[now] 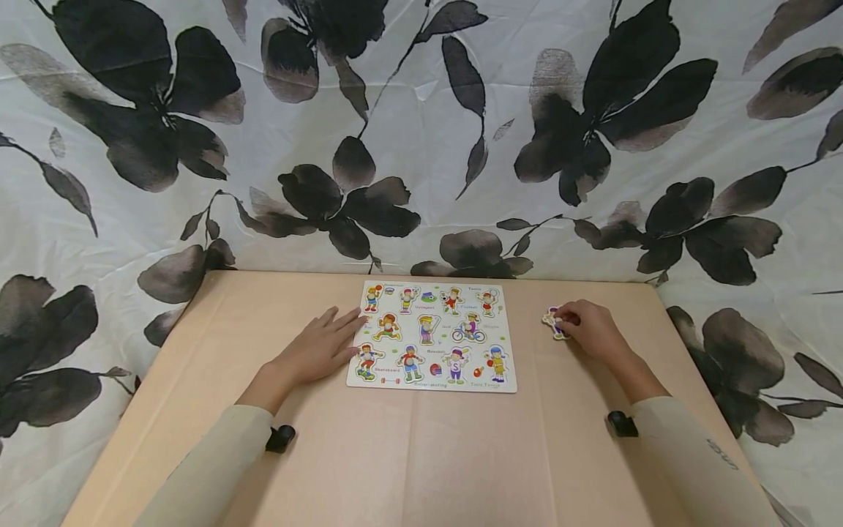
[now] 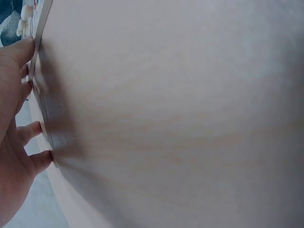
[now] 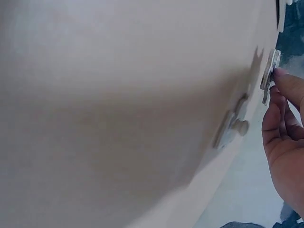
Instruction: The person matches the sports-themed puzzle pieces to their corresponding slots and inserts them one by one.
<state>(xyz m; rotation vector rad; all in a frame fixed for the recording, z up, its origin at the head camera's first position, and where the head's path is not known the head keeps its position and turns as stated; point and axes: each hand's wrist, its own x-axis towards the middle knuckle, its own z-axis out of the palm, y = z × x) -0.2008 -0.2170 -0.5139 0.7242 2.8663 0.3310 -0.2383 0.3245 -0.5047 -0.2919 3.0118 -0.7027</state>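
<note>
A white puzzle board printed with sporty child figures lies flat on the table. My left hand rests at its left side, fingers extended and touching the edge; the left wrist view shows these fingers along the board's rim. Right of the board, my right hand pinches a small flat puzzle piece between thumb and fingers. The right wrist view shows this held piece raised off the table. A second piece with a round knob lies on the table below that hand.
The tan table has its back edge just beyond the board. A white cloth with dark flowers hangs behind and shows at both sides. Small black wrist cameras sit at both sleeves.
</note>
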